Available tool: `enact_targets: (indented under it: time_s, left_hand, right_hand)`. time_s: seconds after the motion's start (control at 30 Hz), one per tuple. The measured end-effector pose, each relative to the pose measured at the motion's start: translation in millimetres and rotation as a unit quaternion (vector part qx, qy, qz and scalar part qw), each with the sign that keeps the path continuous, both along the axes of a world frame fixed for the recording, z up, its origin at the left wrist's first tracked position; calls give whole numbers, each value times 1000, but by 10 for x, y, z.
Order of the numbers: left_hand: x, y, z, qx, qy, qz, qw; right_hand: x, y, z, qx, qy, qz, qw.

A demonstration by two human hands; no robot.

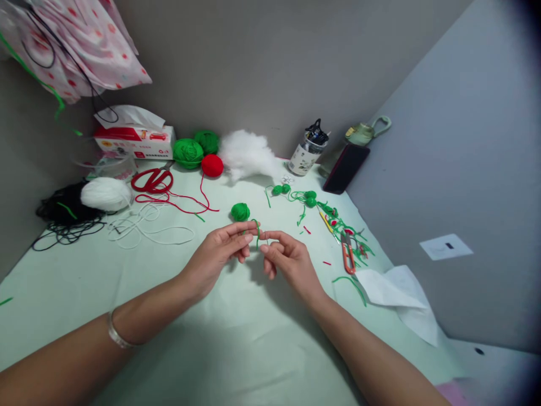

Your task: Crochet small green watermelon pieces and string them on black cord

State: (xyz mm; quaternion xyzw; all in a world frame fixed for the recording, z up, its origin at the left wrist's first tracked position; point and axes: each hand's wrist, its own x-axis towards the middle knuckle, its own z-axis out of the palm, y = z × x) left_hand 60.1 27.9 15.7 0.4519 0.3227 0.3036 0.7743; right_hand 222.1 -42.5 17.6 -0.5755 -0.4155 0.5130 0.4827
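Observation:
My left hand (222, 251) and my right hand (287, 259) meet over the middle of the pale green table (169, 316). Both pinch a short green yarn strand (257, 234) between thumb and fingertips, the fingers pressed together. The strand hangs down in a small loop between the two hands. A small green yarn ball (240, 211) lies on the table just beyond my left fingertips, apart from them. A silver bracelet (116, 335) sits on my left wrist.
Red-handled scissors (153, 180), white yarn (105, 193), black yarn (63, 211), a tissue box (135, 141), green yarn balls (188, 152), a red yarn ball (212, 165) and white stuffing (249, 153) stand at the back. Orange snips (347, 254), green yarn scraps (333, 217) and a paper sheet (397, 293) lie at the right.

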Motion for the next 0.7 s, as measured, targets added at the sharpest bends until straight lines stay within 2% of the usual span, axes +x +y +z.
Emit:
enact_targets:
  time_s: [0.13, 0.23, 0.3, 0.33, 0.37, 0.43, 0.47, 0.5, 0.53, 0.57, 0.63, 0.7]
  left_hand:
    - [4, -21, 49, -8, 3, 1, 1000]
    - [-12, 23, 35, 13, 18, 3, 1000]
    - [-34, 87, 8, 70, 60, 15, 996]
    - [-49, 122, -2, 126, 97, 32, 987]
    - [-64, 153, -7, 199, 140, 58, 968]
    - [-93, 187, 4, 354, 208, 118, 904]
    - [-105, 187, 19, 413, 221, 141, 872]
    - [-113, 175, 37, 450, 217, 154, 853]
    - [-118, 154, 55, 461, 201, 146, 852]
    - [-118, 127, 69, 452, 179, 118, 866]
    - [-106, 71, 73, 387, 130, 15, 913]
    - [-84, 30, 45, 313, 92, -81, 942]
  right_hand:
    - [-54, 12, -57, -21, 37, -5, 999]
    - [-39, 18, -39, -24, 40, -31, 998]
    - [-3, 22, -11, -18, 34, -49, 998]
    - [17, 23, 3, -15, 30, -56, 998]
    - [34, 24, 18, -14, 26, -59, 998]
    - [52, 20, 46, -16, 15, -55, 998]
    - [51, 15, 59, -20, 9, -49, 999]
    - [44, 8, 71, -24, 3, -39, 999]
    - [32, -1, 82, -28, -1, -27, 999]
    - [17, -10, 90, -30, -2, -15, 999]
    - [-11, -25, 103, -26, -1, -1, 1000]
    - [-26, -34, 114, -17, 4, -1, 1000]
